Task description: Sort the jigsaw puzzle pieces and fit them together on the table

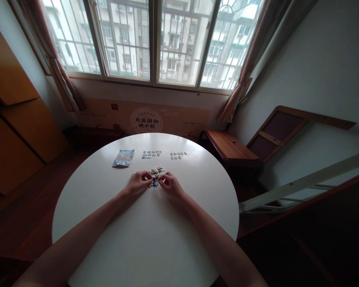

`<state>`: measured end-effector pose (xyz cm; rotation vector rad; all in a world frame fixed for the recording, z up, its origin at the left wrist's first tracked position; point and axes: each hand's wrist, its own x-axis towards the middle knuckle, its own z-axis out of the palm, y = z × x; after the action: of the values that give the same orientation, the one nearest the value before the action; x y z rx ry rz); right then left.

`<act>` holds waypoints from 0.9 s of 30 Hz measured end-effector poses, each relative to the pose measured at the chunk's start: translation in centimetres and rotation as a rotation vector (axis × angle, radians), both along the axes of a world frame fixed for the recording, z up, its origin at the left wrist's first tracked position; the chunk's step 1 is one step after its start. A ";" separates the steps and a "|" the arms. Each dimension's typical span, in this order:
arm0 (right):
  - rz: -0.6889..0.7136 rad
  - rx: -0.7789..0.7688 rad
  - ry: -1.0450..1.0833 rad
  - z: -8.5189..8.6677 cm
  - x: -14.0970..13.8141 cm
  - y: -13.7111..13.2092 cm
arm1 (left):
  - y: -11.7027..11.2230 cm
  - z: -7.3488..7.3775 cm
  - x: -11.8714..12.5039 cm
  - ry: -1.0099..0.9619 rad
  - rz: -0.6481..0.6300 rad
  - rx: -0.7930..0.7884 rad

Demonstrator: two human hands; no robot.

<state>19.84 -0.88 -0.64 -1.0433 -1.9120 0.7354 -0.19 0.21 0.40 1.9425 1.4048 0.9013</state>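
Observation:
A small heap of jigsaw puzzle pieces lies on the white round table, between my two hands. From the left, my left hand reaches the heap with thumb and forefinger pinched at its edge. On the opposite side my right hand is curled, its thumb and fingertips close together at the pieces. Whatever sits in either pinch is too small to make out. Just beyond the hands are more loose pieces, some showing pale sides.
Puzzle pieces lie in rows at the back left and back right of the tabletop. A colourful picture packet is left of them. Past the table stand a wooden bench and a window wall. Orange cabinets are at left.

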 end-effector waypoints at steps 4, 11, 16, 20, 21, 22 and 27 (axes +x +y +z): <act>0.013 -0.003 0.031 -0.1 0.0 0.1 | 0.0 -0.3 0.1 -0.120 -0.023 -0.008; 0.041 -0.018 0.032 0.0 0.0 0.1 | 0.1 -0.1 0.2 -0.181 -0.061 0.008; 0.036 -0.012 0.019 0.0 -0.1 0.0 | 0.1 -0.1 0.2 -0.147 -0.042 0.033; 0.040 -0.014 0.027 0.0 -0.1 0.0 | 0.2 -0.2 0.1 -0.139 -0.031 0.042; 0.039 -0.014 0.030 0.0 -0.1 0.0 | 0.2 -0.2 0.1 -0.137 -0.025 0.047; 0.037 -0.013 0.031 -0.1 -0.1 0.1 | 0.3 -0.2 0.1 -0.137 -0.019 0.055; 0.027 -0.001 0.031 -0.2 -0.1 0.2 | 0.2 0.2 0.2 -0.160 -0.035 0.074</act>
<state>19.76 -0.72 -0.85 -1.0027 -1.9033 0.7636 -0.02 0.39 0.60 1.8965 1.2581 1.0808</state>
